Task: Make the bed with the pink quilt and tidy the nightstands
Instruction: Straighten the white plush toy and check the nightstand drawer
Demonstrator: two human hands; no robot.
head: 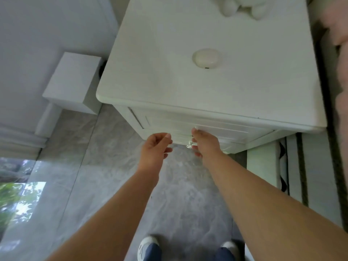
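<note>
You stand at the white nightstand (pixel 212 87), left of the bed's pink quilt (pixel 341 34). Your right hand (pixel 204 143) pinches the small glass drawer knob (pixel 189 146); your left hand (pixel 155 147) hangs loosely curled, holding nothing. The knob looks slippery and delicate: grip it squarely, pull gently.
</note>
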